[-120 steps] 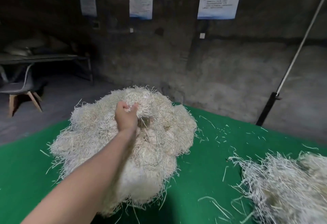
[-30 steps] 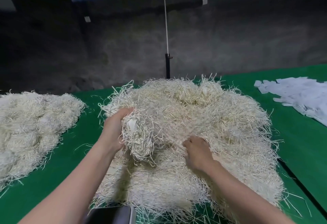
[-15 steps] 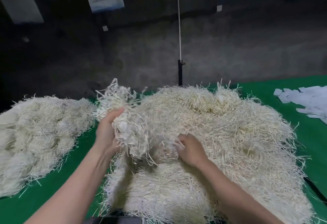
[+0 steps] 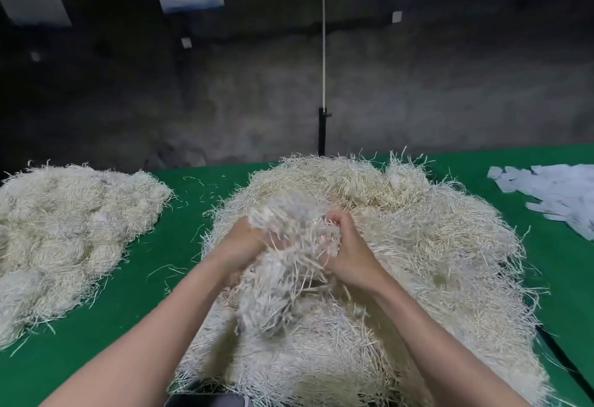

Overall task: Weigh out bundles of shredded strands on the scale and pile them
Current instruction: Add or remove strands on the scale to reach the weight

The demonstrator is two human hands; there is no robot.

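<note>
Left: a pile of shredded strands (image 4: 74,230) lies on the green table cover (image 4: 180,246), well apart from the central heap (image 4: 434,246), presumably to keep weighed portions separate. Centre: the left hand (image 4: 239,246) and right hand (image 4: 350,255), fingers curled in, clamp a blurred bundle (image 4: 289,255) from both sides just above the heap, likely to pull one portion free. Far right: white paper slips (image 4: 553,194).
</note>
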